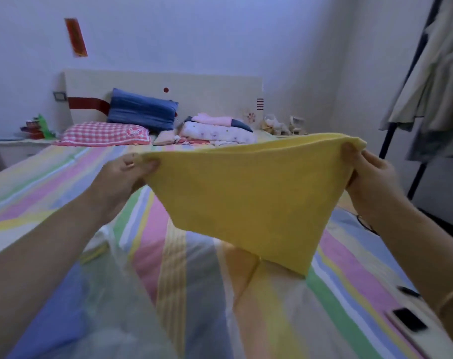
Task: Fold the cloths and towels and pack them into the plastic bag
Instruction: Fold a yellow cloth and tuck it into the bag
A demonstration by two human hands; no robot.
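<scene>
There it was: the yellow cloth (251, 193), soft and matte, held above the striped bed (51, 182). Its top edge was pulled straight and its lower part sagged to a blunt point. The left hand (124, 174) pinched one upper corner, thumb and curled fingers closed on the fabric, and the right hand (368, 174) pinched the other. The clear, crinkled plastic bag (111, 294) lay on the bed's near left part. A flat dark phone (409, 322) lay at the bed's near right edge.
</scene>
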